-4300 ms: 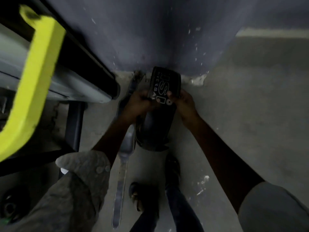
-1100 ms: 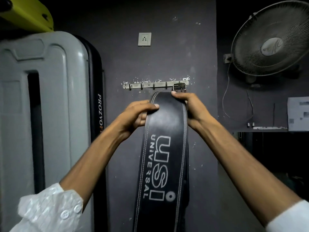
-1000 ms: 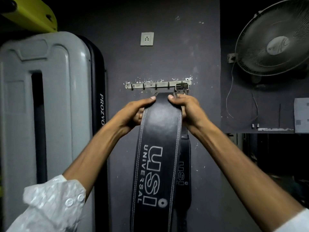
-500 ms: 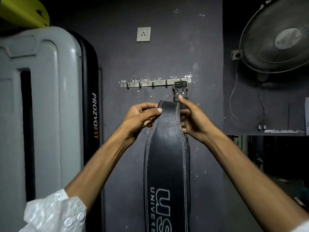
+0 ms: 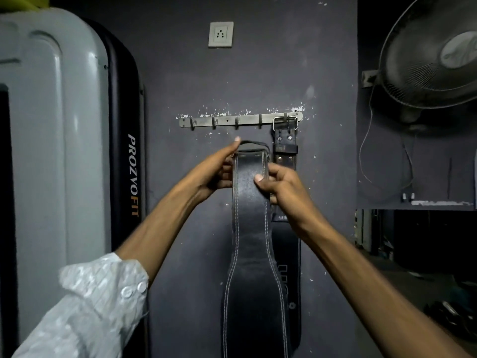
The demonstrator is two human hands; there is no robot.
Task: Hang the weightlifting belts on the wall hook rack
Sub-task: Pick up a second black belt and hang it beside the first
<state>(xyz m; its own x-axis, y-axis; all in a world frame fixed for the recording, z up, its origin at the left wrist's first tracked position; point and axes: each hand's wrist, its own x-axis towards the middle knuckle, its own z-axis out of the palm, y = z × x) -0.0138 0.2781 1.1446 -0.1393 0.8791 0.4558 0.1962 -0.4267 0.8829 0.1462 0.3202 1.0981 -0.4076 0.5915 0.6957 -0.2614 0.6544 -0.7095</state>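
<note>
Grip: left hand (image 5: pixel 219 167) and right hand (image 5: pixel 280 188) both pinch the top of the belt (image 5: pixel 251 241), mid-frame.
Belt: hangs down just below the rack (image 5: pixel 240 120), not on a hook.
Second belt (image 5: pixel 285 148): its buckle is on the rack's rightmost hook, partly behind the first.
Fan (image 5: pixel 433 55): upper right.
Socket (image 5: pixel 221 34): above the rack.

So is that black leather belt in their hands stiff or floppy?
Probably in between: the held belt hangs straight down below both hands, yet its top end curls in a firm loop rather than flopping. It looks thick and stitched, so likely heavy for its size. The left hand and right hand both pinch it.
</note>
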